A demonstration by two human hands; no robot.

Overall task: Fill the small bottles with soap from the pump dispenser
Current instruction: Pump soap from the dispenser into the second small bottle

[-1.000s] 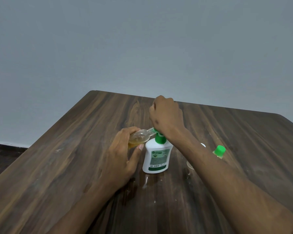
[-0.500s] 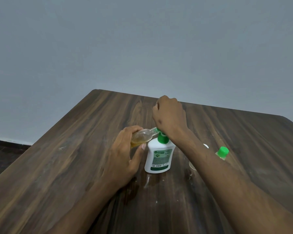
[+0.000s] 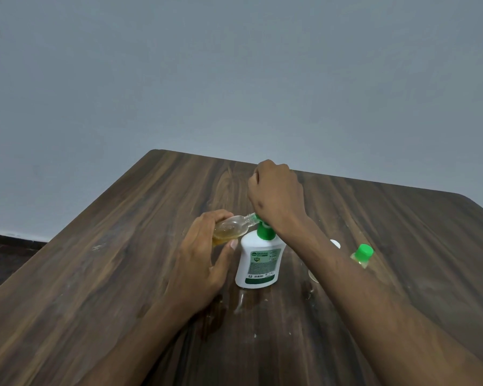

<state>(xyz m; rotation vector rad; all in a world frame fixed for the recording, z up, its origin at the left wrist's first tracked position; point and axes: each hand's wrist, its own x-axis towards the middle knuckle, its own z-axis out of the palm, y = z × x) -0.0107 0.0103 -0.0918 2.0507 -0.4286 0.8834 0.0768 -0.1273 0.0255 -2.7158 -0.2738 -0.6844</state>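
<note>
head view: little has moved; the pump dispenser stays mid-surface, right hand curled over its pump, left hand gripping the tilted small bottle at its spout. right of it, a green-capped bottle. grey wall behind; open wood left.

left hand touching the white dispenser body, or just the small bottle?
Apart. Head view: the left hand grips only the small bottle; dark table shows between its thumb and the dispenser body.
</note>
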